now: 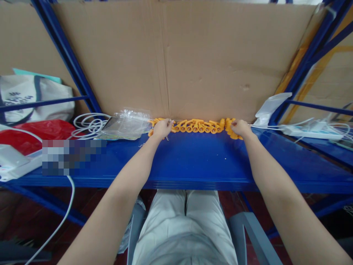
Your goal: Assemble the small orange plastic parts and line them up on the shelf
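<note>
A row of several small orange plastic parts [197,126] lies along the back of the blue metal shelf [193,162], against a cardboard wall. My left hand [162,129] rests on the left end of the row, fingers curled over the parts there. My right hand [240,127] is at the right end, fingers pinched on the orange parts. Both arms reach forward across the shelf from my seated lap.
A clear plastic bag [125,124] and coiled white cable [89,123] lie left of the parts. Further left are a red bag [35,132], a white tote [30,97] and a white device [12,162]. A white power strip [309,130] and white packet [270,105] sit right. Blue uprights flank the shelf.
</note>
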`<state>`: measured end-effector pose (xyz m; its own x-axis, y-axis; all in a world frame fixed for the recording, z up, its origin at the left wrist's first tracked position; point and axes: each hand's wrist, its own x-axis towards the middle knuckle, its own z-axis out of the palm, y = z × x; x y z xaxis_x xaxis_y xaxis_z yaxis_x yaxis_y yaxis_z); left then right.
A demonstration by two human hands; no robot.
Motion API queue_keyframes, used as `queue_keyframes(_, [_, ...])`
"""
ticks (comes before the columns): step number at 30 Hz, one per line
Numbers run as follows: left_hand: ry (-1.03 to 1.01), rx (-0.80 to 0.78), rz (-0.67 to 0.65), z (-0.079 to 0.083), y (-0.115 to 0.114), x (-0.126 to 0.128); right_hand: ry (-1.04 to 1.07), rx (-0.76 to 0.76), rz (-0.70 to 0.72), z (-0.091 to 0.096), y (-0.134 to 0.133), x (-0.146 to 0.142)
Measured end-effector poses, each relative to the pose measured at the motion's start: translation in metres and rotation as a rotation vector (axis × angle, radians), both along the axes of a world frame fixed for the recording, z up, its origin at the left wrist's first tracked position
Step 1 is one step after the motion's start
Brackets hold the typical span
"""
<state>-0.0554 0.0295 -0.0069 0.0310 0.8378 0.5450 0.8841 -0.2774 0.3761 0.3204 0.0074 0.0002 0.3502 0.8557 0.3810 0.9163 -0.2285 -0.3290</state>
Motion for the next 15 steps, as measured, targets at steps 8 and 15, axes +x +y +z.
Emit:
queue_keyframes(8, [0.021, -0.045, -0.155, 0.009, -0.014, 0.010, -0.031, -0.018, 0.032, -0.002, 0.001, 0.002])
queue_keyframes(15, [0.092, -0.109, -0.195, 0.013, -0.018, 0.012, -0.038, -0.004, 0.047, -0.003, 0.001, 0.002])
